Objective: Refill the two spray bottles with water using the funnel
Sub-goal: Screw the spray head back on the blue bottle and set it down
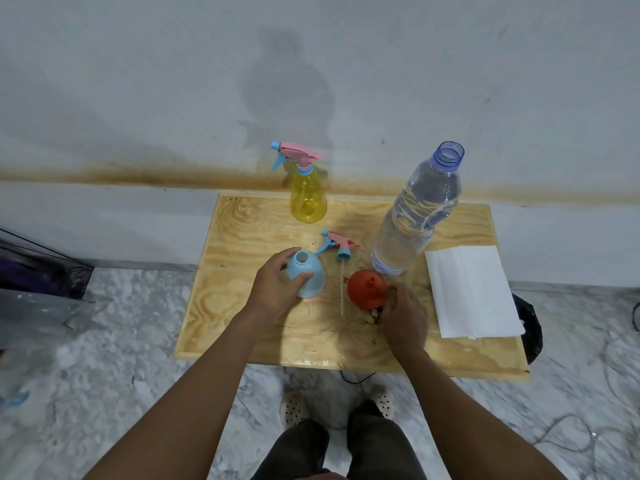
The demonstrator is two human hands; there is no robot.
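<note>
The left hand (273, 289) holds the blue bottle (311, 268) — its top (341, 244) is off. The right hand (405, 318) grips the red funnel (365, 289).

Blue bottle (311, 270) uncapped, upright; yellow bottle (308, 199) capped, behind; red funnel (367, 289) inverted.

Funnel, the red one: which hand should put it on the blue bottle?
The right hand. Its fingers curl on the rim of the red funnel, while the left hand grips the open blue bottle and is busy steadying it.
</note>
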